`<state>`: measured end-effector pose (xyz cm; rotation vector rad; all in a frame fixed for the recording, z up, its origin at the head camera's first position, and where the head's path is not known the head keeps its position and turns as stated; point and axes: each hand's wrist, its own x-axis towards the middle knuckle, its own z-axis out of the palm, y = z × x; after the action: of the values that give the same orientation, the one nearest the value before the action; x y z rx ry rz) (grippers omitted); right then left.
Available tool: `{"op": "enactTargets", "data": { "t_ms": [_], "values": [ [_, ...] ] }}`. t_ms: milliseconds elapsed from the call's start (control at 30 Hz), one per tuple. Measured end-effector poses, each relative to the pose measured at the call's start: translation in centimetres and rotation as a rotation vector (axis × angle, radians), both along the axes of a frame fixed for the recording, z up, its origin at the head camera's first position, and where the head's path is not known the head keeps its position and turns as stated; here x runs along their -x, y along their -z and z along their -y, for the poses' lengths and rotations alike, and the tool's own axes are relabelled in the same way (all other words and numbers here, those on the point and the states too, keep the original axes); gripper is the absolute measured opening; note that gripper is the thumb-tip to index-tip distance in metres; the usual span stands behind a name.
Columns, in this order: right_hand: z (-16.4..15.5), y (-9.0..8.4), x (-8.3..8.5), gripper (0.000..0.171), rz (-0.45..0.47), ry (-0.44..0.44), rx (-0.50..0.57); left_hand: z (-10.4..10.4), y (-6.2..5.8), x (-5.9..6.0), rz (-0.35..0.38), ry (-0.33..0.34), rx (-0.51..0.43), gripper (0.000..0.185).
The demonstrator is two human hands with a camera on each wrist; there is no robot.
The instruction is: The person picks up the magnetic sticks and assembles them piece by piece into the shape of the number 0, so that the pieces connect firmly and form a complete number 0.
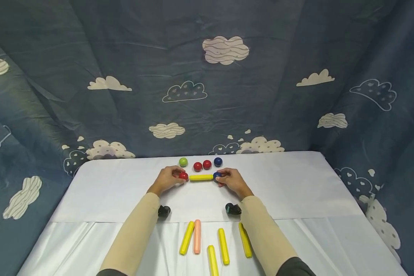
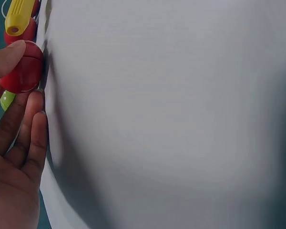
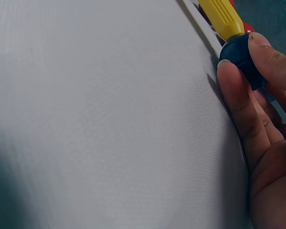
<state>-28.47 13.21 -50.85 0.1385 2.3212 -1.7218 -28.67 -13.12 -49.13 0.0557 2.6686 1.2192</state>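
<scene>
Yellow rod: lies flat near the table's far edge, centred, long axis running left to right, parallel to that edge.
Left hand: thumb and fingers pinch a red ball at the rod's left end.
Right hand: pinches a dark blue ball at the rod's right end, touching it in the wrist view.
Progress: by the look of it, one rod-and-two-balls piece is joined or nearly so; the rest is unbuilt.
Left over: a green ball, two red balls and a blue ball along the far edge; four yellow rods and a pink rod at the near edge.
</scene>
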Motion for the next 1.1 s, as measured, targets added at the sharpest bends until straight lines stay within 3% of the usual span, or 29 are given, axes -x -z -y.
{"op": "enactTargets", "data": {
  "t_ms": [867,1100],
  "values": [
    [0.07,0.14,-0.13,0.034,-0.021,0.015,-0.013,-0.60,0.00,-0.82,0.029,-0.021,-0.024,0.037],
    [-0.04,0.00,-0.12,0.034,-0.009,0.009,-0.011,-0.74,-0.19,-0.75,0.059,-0.024,-0.030,0.044]
  ]
}}
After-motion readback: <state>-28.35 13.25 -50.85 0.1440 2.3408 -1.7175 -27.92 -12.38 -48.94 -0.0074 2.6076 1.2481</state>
